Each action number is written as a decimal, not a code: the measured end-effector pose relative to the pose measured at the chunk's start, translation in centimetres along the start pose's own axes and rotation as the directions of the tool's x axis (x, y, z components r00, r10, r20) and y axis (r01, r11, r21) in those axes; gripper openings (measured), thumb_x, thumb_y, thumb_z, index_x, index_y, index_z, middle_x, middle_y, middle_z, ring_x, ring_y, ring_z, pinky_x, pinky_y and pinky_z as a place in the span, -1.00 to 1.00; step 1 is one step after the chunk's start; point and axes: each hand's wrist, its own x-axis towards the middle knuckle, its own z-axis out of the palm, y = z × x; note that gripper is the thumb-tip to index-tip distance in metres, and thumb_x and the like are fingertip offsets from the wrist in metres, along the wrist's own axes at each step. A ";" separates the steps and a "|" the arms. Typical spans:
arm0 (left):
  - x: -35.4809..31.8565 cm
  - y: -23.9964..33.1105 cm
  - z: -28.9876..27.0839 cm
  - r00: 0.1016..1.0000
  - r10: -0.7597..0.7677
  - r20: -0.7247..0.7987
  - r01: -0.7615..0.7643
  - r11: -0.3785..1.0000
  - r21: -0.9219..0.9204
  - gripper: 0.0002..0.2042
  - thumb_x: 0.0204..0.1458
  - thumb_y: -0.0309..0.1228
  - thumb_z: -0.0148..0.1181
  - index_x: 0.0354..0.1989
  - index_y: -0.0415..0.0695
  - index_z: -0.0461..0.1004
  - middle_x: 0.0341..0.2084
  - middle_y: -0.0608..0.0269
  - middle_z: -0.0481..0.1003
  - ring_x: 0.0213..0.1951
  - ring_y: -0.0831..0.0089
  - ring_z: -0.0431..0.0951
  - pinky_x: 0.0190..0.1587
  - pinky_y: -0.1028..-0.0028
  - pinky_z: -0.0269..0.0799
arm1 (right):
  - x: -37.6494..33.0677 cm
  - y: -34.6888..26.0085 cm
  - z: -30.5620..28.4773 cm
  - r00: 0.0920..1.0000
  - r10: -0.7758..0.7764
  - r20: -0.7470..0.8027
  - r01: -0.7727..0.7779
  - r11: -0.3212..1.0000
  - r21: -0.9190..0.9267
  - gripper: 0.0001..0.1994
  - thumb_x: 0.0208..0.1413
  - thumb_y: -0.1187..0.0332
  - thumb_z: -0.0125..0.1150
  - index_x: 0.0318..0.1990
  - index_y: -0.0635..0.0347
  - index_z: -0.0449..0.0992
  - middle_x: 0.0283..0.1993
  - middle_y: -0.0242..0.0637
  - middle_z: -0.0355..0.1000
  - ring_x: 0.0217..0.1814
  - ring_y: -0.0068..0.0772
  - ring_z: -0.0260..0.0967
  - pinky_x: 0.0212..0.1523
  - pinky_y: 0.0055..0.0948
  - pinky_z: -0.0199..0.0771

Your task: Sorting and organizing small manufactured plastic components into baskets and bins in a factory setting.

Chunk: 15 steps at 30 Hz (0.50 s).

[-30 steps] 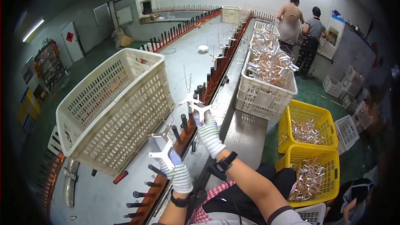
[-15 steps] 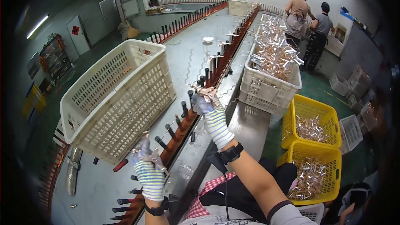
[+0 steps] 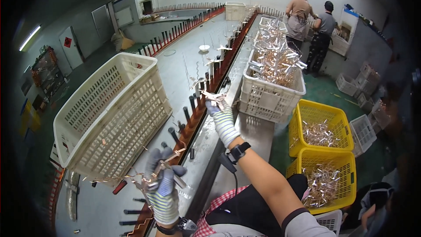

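Clutching thin metal pieces [image 3: 151, 183], the left hand [image 3: 164, 176] hangs near the big white basket [image 3: 118, 118]; the right hand's [image 3: 220, 115] grip is closed around a flat metal piece [image 3: 213, 95], black pegs [image 3: 186, 114] alongside, yellow baskets [image 3: 342, 127] crowding the right!

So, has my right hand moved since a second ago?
Yes: your right hand has moved forward and slightly right, closer to the near heaped white crate.
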 end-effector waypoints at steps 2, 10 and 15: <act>0.2 -0.7 0.1 0.991 -0.128 0.029 0.130 0.987 -0.094 -0.53 -0.02 -0.47 0.10 0.09 -0.21 0.17 -0.06 -0.06 0.34 -0.43 0.44 0.52 -0.52 0.59 0.48 | 2.1 1.6 0.7 0.989 0.086 -0.123 -0.038 0.936 0.350 -0.75 0.14 0.36 -0.07 -0.11 0.35 0.33 -0.10 -0.11 0.36 -0.08 -0.29 0.31 0.01 -0.36 0.35; 2.1 -1.9 -1.0 0.987 -0.156 -0.049 0.150 0.982 -0.112 -0.54 0.02 -0.43 0.04 0.11 -0.22 0.14 -0.03 -0.08 0.31 -0.44 0.45 0.53 -0.39 0.52 0.52 | 3.7 4.5 2.7 0.985 0.165 0.040 -0.084 0.675 -0.733 -0.77 0.15 0.42 -0.18 -0.07 0.23 0.30 -0.14 -0.24 0.36 -0.18 -0.23 0.31 -0.04 -0.42 0.36; 3.1 -2.9 -1.3 0.981 -0.185 -0.065 0.177 0.977 -0.116 -0.54 0.01 -0.43 0.06 0.10 -0.25 0.14 -0.04 -0.08 0.31 -0.42 0.45 0.53 -0.36 0.52 0.52 | 0.5 5.4 3.0 0.998 0.005 -0.069 -0.027 0.947 -0.321 -0.82 0.09 0.45 -0.07 -0.15 0.23 0.34 -0.23 -0.27 0.37 -0.22 -0.45 0.35 -0.28 -0.52 0.41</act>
